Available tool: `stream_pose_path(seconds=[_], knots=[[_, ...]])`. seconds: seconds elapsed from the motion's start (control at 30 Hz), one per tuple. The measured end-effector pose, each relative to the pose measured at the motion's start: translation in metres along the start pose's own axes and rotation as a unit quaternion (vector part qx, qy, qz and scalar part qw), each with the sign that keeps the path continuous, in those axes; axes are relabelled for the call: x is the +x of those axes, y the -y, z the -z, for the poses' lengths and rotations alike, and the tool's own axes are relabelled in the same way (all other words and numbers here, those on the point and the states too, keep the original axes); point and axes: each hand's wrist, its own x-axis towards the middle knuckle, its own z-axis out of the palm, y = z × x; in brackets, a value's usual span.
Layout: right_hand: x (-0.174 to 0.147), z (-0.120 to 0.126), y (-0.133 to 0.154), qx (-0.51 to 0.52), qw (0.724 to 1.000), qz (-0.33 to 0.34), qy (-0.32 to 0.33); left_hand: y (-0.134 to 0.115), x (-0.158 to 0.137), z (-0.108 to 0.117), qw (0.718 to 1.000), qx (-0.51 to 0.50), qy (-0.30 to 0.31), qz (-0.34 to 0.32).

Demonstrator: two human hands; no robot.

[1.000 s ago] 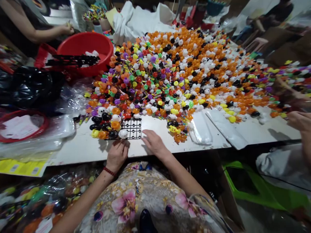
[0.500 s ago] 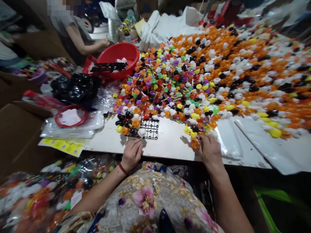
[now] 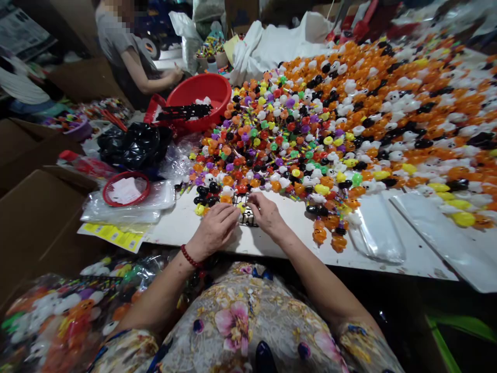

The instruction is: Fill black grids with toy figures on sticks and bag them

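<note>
Our right fingers (image 3: 259, 203) have joined our left fingers (image 3: 226, 215) at the grid (image 3: 248, 224), a yellow toy (image 3: 242, 206) between; whether gripped, we can't tell.

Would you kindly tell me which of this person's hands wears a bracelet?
The left hand: a red beaded bracelet circles that wrist, whereas the right hand has none.
</note>
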Motion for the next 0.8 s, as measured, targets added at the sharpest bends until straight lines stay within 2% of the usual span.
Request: stream_pose_path(seconds=[0.13, 0.23, 0.43, 0.53, 0.6, 0.7, 0.8], knots=[[0.011, -0.006, 0.009, -0.016, 0.995, 0.011, 0.096, 0.001, -0.002, -0.001, 1.0, -0.001, -0.012, 0.007], [0.014, -0.009, 0.017, -0.018, 0.991, 0.003, 0.134, 0.002, -0.001, -0.001, 1.0, 0.0, -0.002, 0.023], [0.007, -0.021, 0.031, 0.073, 0.986, -0.099, 0.114, 0.006, -0.002, -0.009, 0.999, 0.004, -0.03, 0.023], [-0.007, -0.018, 0.025, 0.107, 0.986, -0.1, 0.083, 0.01, -0.005, -0.013, 1.0, 0.004, -0.02, 0.019], [-0.025, -0.002, 0.013, 0.068, 0.994, -0.064, 0.048, 0.011, -0.006, -0.014, 1.0, 0.004, -0.008, 0.014], [-0.061, 0.042, -0.015, -0.104, 0.994, -0.034, -0.01, 0.011, -0.007, -0.013, 1.0, 0.007, -0.006, 0.013], [-0.093, 0.092, -0.05, -0.32, 0.942, -0.089, -0.044, 0.012, -0.006, -0.012, 1.0, -0.003, -0.009, 0.012]])
